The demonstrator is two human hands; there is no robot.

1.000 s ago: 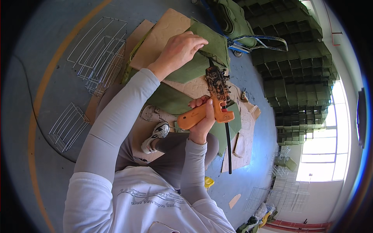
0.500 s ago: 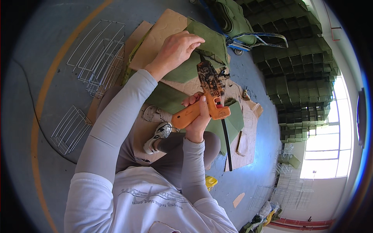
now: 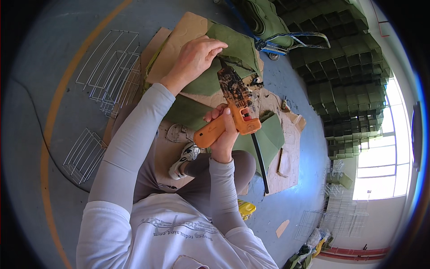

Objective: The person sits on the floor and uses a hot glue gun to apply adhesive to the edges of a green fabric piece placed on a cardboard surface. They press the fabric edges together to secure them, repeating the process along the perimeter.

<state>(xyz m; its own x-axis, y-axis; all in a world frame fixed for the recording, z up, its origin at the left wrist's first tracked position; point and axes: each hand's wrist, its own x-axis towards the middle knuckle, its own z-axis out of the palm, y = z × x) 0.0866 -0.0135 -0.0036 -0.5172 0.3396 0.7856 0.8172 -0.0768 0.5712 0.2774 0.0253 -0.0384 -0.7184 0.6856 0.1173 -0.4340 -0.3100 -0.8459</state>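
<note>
My right hand point(image 3: 225, 136) is wrapped round the orange handle of a hot glue gun point(image 3: 236, 96), whose front half is caked with black residue. A long black glue stick point(image 3: 260, 163) trails out of its rear end. The gun's nozzle is at the dark seam of a green felt piece point(image 3: 235, 42). Just beyond the nozzle, my left hand point(image 3: 195, 58) is above the felt, thumb and fingers drawn together. Whatever may be between those fingertips is hidden.
Brown cardboard point(image 3: 289, 157) and another green felt piece point(image 3: 264, 143) lie by my knee. Wire racks point(image 3: 114, 74) stand on the left floor near a black cable point(image 3: 45, 139). A blue trolley point(image 3: 293, 40) carries felt, with stacked green felt boxes point(image 3: 345, 85) behind.
Both hands and the glue gun have shifted slightly left in the picture, and the gun's nozzle has moved along the felt seam. The view has also shifted a little.
</note>
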